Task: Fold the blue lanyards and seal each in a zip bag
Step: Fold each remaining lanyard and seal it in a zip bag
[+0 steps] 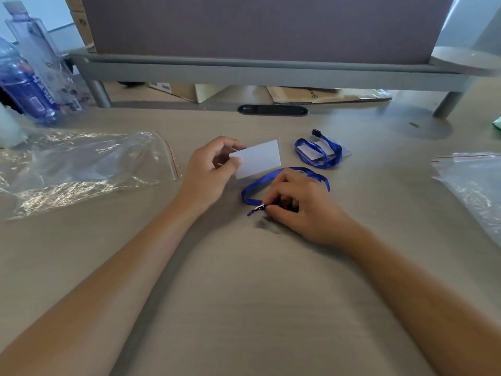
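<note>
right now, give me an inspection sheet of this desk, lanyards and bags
surface: tan desk, bare in front.
job's things: loose blue lanyard by the right hand; second lanyard coiled behind; white card; zip bags left and right, empty.
clutter: bottle, cardboard under the grey shelf.
grippers: left hand pinches the card; right hand pinches the lanyard's clip.
cables: nothing seen.
surroundings: dark panel behind.

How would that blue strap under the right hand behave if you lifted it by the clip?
Probably floppy: the blue lanyard lies in a loose curved loop on the table. It looks thin and flat, so likely light. The right hand pinches its clip end; the rest would likely dangle.
</note>
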Demonstrator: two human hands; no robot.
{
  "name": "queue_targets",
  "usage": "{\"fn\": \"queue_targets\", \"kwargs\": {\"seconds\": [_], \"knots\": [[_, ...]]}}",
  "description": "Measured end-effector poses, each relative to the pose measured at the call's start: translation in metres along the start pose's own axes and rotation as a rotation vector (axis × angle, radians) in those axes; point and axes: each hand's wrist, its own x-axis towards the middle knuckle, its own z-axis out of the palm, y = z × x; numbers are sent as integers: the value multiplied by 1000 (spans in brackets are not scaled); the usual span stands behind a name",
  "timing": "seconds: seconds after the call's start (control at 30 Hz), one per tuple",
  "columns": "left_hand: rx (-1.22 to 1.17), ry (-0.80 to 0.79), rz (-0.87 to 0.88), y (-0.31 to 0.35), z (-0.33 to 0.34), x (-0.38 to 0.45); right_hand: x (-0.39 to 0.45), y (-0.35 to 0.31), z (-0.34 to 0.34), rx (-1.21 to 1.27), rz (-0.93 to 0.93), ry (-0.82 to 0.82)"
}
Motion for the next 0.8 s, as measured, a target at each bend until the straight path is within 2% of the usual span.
{"fn": "queue_targets", "kwargs": {"seconds": [0.23, 0.47, 0.63, 0.8], "knots": [[71, -35, 46, 4, 4, -6, -4, 2, -14, 290, 262, 328], [71, -36, 102, 14, 4, -14, -5, 10, -35, 386, 351, 605], [85, -134, 152, 22, 11, -21, -5, 10, -39, 514, 365, 577], [86, -152, 168, 23, 16, -24, -6, 7, -31, 420, 275, 459]]}}
